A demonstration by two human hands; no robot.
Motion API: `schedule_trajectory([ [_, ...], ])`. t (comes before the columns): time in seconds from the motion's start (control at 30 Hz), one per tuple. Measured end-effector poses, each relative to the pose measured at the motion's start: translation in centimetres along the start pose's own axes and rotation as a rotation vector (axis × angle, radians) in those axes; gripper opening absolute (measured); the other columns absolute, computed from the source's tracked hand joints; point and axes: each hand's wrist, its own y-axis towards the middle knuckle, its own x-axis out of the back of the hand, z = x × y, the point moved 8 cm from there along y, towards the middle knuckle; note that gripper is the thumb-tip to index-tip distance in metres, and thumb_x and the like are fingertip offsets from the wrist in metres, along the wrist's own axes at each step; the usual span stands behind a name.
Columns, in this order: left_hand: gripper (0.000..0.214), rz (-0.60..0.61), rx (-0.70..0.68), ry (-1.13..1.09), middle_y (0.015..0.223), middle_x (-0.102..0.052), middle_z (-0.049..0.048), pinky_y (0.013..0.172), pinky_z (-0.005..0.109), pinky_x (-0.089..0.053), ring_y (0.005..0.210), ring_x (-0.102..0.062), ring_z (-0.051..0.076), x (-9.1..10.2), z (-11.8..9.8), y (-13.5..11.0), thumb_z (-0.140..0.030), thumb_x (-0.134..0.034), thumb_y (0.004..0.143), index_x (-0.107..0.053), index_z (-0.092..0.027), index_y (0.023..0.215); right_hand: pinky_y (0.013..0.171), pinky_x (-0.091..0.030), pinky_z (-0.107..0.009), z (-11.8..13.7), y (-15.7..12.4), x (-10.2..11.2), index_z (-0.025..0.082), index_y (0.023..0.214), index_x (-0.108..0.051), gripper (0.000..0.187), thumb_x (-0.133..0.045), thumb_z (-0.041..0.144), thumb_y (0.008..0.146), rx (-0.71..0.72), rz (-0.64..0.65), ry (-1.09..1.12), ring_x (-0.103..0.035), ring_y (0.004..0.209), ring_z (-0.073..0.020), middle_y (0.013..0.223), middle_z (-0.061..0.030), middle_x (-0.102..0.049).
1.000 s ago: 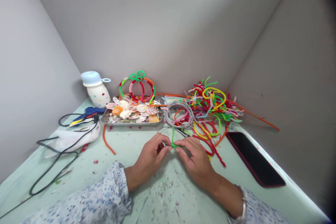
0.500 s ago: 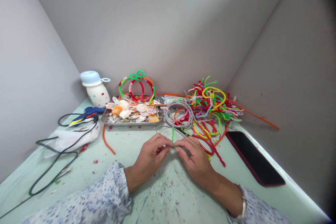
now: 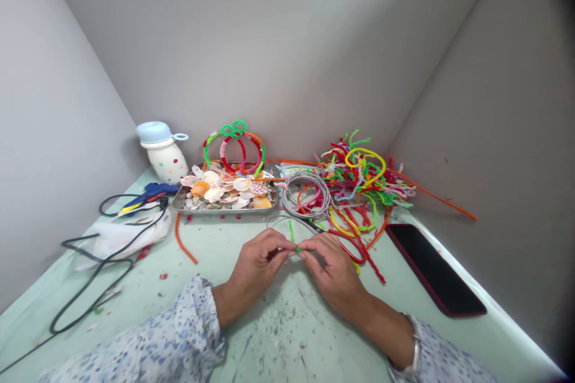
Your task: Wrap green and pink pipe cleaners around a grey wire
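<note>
My left hand (image 3: 258,266) and my right hand (image 3: 330,272) meet over the pale green table, fingertips pinched together on a short green pipe cleaner (image 3: 294,243). Its free end sticks up and back between the two hands. A thin grey wire loop (image 3: 281,220) lies just behind my fingers. Both wrists rest low near the table, in blue-flecked sleeves.
A metal tray (image 3: 224,208) of shells sits behind, with a pipe-cleaner hoop figure (image 3: 235,146) and a white jar (image 3: 164,155). A coil of wire (image 3: 305,194) and a heap of coloured pipe cleaners (image 3: 363,182) lie right. A phone (image 3: 433,269), a glue gun (image 3: 146,194) and black cable (image 3: 94,275) flank me.
The green pipe cleaner's upright end has grown shorter and tilted left as my fingers worked it. Both hands stayed in place.
</note>
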Motion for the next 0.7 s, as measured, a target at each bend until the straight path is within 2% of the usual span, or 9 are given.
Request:
schedule_trajectory([
  [0.47, 0.014, 0.096, 0.151, 0.095, 0.079, -0.061, 0.0023, 0.067, 0.024, -0.042, 0.073, -0.057, 0.014, -0.7, 0.7, -0.2, -0.023, -0.053, 0.089, -0.065, -0.018, 0.083, 0.077, -0.041, -0.036, 0.0, 0.0, -0.2, 0.022, 0.095, -0.063, 0.01, -0.055, 0.019, 0.089, -0.002, 0.026, -0.008, -0.056, 0.083, -0.0204, 0.085, -0.0031, -0.065],
  [0.7, 0.012, 0.064, 0.183, 0.093, 0.082, -0.062, 0.0023, 0.068, 0.024, -0.043, 0.075, -0.057, 0.015, -0.3, 1.2, -0.2, -0.024, -0.054, 0.088, -0.064, -0.018, 0.088, 0.081, -0.041, -0.038, 0.2, 0.3, 0.3, 0.022, 0.097, -0.062, 0.013, -0.055, 0.017, 0.089, -0.006, 0.0, -0.027, -0.056, 0.088, -0.0211, 0.091, -0.0036, -0.065],
])
